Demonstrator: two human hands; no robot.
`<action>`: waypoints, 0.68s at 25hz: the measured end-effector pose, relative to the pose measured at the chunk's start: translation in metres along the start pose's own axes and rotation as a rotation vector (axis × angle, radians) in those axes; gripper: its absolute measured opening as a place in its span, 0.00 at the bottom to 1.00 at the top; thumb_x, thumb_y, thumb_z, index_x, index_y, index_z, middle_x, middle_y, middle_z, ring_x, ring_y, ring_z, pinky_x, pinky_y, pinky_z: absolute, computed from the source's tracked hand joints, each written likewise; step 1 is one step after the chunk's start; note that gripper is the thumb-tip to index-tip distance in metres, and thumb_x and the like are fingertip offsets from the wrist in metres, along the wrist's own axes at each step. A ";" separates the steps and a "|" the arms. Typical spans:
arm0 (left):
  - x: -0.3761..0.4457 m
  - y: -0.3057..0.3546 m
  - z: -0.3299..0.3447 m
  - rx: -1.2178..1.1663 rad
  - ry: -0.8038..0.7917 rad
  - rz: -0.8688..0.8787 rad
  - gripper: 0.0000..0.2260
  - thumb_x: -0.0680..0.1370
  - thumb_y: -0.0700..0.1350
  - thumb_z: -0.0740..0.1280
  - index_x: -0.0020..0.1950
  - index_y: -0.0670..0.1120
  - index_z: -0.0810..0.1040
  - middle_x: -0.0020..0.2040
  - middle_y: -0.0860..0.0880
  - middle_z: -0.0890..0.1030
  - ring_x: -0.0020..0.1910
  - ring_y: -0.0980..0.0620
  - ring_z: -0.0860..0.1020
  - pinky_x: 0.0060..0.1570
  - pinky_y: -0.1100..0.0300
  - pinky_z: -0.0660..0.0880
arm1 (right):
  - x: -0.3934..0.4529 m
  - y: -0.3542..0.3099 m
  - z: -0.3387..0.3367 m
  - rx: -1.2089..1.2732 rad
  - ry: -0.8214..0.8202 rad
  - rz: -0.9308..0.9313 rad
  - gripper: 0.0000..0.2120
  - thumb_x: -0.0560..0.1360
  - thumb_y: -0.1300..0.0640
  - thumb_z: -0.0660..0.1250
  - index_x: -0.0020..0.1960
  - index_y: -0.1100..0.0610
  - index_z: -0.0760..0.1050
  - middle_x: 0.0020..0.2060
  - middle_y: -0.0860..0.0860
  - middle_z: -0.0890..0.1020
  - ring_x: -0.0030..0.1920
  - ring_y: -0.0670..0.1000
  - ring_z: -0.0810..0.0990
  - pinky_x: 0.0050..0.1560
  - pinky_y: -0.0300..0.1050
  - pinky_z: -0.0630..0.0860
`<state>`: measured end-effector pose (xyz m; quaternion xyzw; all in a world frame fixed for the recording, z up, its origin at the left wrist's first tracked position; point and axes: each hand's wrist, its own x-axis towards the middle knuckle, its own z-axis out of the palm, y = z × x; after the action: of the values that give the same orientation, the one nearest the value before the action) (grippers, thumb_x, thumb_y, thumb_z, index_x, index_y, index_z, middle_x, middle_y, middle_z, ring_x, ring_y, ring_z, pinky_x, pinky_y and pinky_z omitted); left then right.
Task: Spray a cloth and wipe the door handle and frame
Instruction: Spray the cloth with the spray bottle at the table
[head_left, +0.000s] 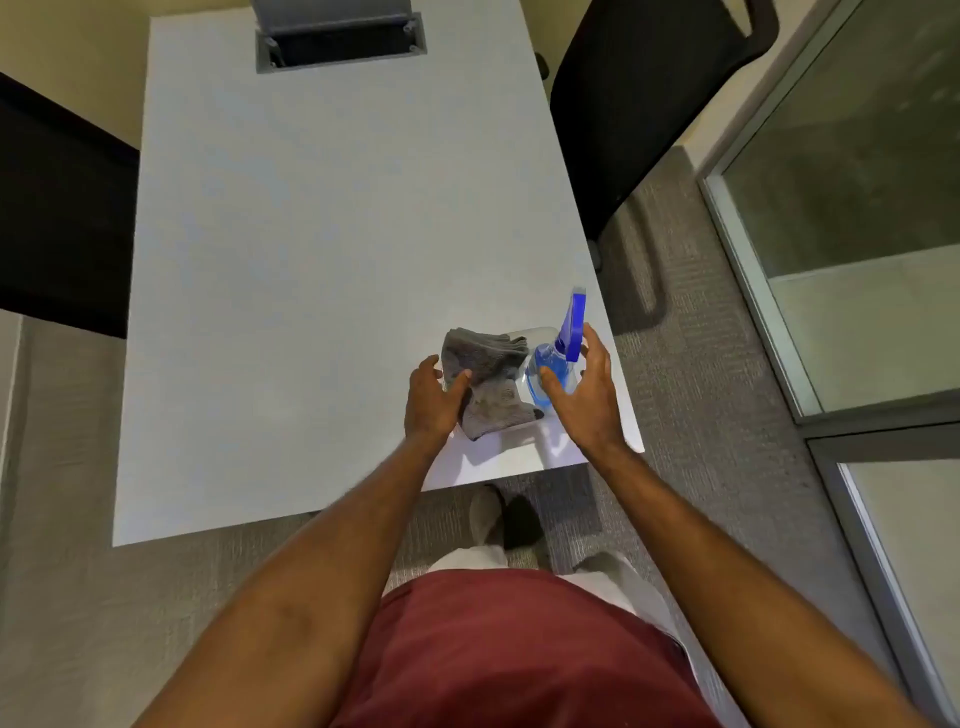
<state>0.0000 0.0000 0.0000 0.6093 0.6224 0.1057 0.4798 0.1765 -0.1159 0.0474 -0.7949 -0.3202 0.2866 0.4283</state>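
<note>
A crumpled grey cloth (488, 382) lies in a clear plastic tray (540, 333) near the right front corner of the white table (322, 249). A spray bottle (558, 358) with blue liquid and a blue trigger head stands in the tray's right side. My left hand (434, 400) is at the cloth's left edge, thumb touching it, fingers apart. My right hand (587, 387) curves around the bottle's right side with fingers spread, thumb against the bottle's base; it has no closed grip.
A black office chair (639, 104) stands at the table's right side. A glass partition with a metal frame (748, 291) runs along the right. A cable box (340, 36) is set into the table's far end. Grey carpet (691, 395) covers the floor.
</note>
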 end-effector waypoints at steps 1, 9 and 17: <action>0.003 0.002 0.000 -0.010 0.007 0.000 0.29 0.80 0.56 0.71 0.77 0.44 0.70 0.72 0.41 0.75 0.68 0.42 0.77 0.65 0.48 0.77 | 0.005 -0.001 0.001 0.031 0.020 -0.013 0.38 0.77 0.50 0.73 0.79 0.54 0.58 0.76 0.55 0.66 0.73 0.54 0.71 0.66 0.45 0.74; 0.020 0.010 -0.008 0.056 0.051 -0.110 0.07 0.79 0.45 0.72 0.54 0.46 0.76 0.52 0.46 0.83 0.51 0.44 0.80 0.46 0.55 0.72 | 0.026 -0.018 -0.004 0.049 0.043 -0.040 0.27 0.76 0.57 0.74 0.72 0.59 0.70 0.58 0.51 0.79 0.56 0.52 0.81 0.56 0.49 0.83; 0.016 0.026 -0.007 -0.146 0.038 -0.118 0.04 0.74 0.38 0.70 0.40 0.45 0.82 0.41 0.49 0.83 0.45 0.47 0.82 0.46 0.52 0.80 | 0.036 -0.017 -0.007 0.051 0.011 -0.108 0.23 0.79 0.58 0.71 0.71 0.57 0.70 0.63 0.54 0.77 0.50 0.47 0.79 0.51 0.38 0.80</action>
<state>0.0152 0.0232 0.0147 0.5326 0.6570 0.1339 0.5164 0.1998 -0.0853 0.0593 -0.7669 -0.3529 0.2667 0.4650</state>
